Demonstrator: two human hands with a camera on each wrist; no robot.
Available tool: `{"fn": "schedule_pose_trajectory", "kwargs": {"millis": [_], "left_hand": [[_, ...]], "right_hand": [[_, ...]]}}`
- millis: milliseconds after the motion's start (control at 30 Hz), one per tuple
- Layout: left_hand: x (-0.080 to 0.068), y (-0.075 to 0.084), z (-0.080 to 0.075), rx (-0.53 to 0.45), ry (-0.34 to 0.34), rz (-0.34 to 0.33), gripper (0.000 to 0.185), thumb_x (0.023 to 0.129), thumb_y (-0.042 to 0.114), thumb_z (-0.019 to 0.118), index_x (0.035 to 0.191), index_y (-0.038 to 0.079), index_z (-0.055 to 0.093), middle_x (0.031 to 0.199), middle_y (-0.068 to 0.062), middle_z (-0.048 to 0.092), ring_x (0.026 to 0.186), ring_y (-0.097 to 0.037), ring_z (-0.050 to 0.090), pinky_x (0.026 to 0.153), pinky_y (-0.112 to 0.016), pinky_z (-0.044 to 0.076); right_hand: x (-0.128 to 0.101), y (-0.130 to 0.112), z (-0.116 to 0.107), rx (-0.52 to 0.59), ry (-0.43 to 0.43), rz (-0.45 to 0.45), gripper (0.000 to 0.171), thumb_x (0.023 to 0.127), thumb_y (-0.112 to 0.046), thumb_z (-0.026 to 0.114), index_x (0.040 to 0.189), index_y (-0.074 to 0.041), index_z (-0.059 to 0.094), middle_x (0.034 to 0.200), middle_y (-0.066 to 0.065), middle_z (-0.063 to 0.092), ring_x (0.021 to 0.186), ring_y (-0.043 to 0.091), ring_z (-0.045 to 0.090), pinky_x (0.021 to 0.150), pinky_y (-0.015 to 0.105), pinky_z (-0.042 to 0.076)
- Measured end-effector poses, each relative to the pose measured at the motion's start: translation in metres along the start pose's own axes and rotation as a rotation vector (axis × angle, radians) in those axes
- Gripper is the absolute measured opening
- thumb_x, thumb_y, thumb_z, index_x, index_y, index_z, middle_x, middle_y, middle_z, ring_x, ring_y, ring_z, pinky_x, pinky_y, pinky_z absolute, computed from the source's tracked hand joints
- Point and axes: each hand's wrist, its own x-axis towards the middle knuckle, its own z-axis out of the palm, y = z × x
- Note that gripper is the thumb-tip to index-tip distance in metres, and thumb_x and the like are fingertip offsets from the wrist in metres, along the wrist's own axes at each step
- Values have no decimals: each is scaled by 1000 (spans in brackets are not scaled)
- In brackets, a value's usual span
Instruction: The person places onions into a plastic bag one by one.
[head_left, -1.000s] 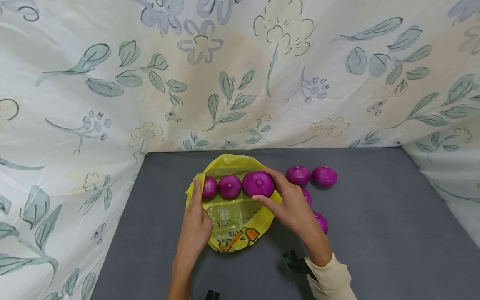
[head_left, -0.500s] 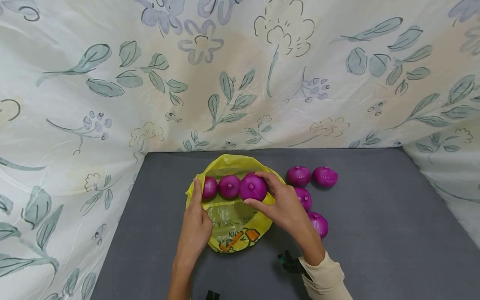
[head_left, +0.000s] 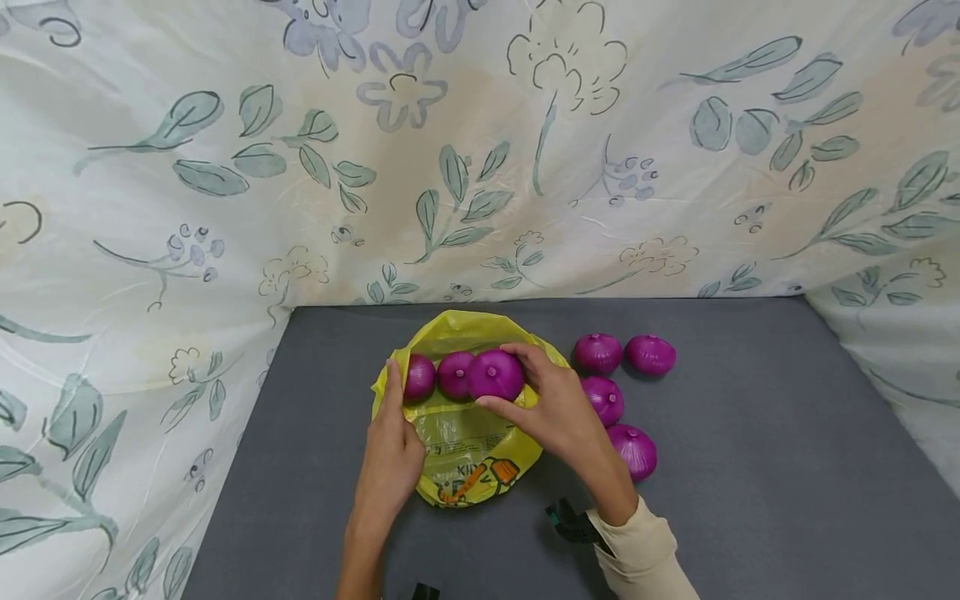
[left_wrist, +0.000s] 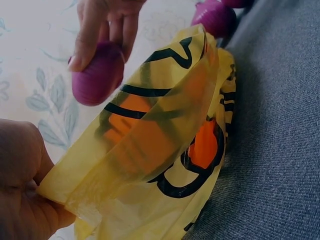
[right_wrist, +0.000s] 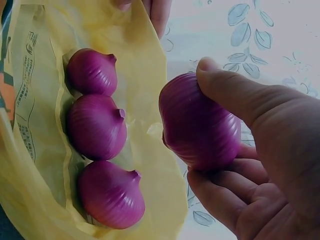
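Observation:
My right hand [head_left: 551,404] grips a purple onion [right_wrist: 200,122] between thumb and fingers, held above the mouth of a yellow plastic bag [head_left: 465,433]. In the right wrist view three onions [right_wrist: 97,126] lie in a row inside the bag, apart from the held one. With thumb and fingers my left hand [head_left: 393,446] pinches the bag's left rim, keeping its mouth spread. The left wrist view shows the bag's printed side, with the held onion [left_wrist: 97,75] beyond its edge.
On the dark grey table [head_left: 750,467], several more onions sit right of the bag, among them one onion [head_left: 633,452] near my right wrist and another onion [head_left: 650,355] farther back. A floral cloth [head_left: 480,167] hangs behind and along both sides.
My right hand has carried the held onion leftward over the bag's opening, uncovering more of the onions on the table. My left hand stays at the rim.

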Motion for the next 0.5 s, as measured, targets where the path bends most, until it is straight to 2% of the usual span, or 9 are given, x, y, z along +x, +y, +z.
{"fn": "schedule_pose_trajectory", "kwargs": {"millis": [33,67,167,267,300,367,500], "left_hand": [[0,0,0,0,-1,0,80,101,-11,43,171,8,10,174,-13,24,68,-19,35,70,-36,41],[0,0,0,-1,-2,-1,80,101,-11,42,171,9,10,171,-16,30,67,-19,35,69,-36,41],[0,0,1,-4,-6,-3,79,101,-11,41,171,9,10,171,-17,30,69,-19,37,70,-36,41],[0,0,2,-7,-11,-4,79,102,-11,40,171,10,9,172,-15,28,71,-20,38,71,-36,41],[0,0,2,-6,-12,-3,78,102,-11,40,171,10,9,175,-11,21,73,-21,39,73,-36,42],[0,0,2,-9,-11,-4,79,102,-11,40,171,10,9,175,-10,20,75,-23,41,73,-37,42],[0,0,2,-7,-3,5,79,101,-11,40,171,10,10,175,-9,20,94,-31,53,80,-40,44]], "right_hand": [[1,0,1,2,-1,0,74,82,-38,93,142,-12,58,134,6,69,123,25,69,97,43,57],[1,0,1,3,-1,-1,74,82,-38,93,142,-12,58,133,6,70,123,25,70,97,42,58],[3,0,3,7,3,-4,73,81,-38,93,140,-12,59,131,6,71,121,24,71,95,42,59],[5,0,4,9,9,-9,73,82,-38,94,139,-11,59,130,6,71,120,24,71,94,41,59],[5,0,4,6,11,-11,73,82,-38,94,140,-10,59,131,5,71,120,23,71,94,40,59],[7,-1,5,-11,16,-16,74,82,-39,93,140,-9,58,131,5,72,119,23,71,93,39,59],[9,-2,7,-59,22,-18,75,82,-41,93,141,-9,58,130,6,72,115,22,74,90,36,61]]}}
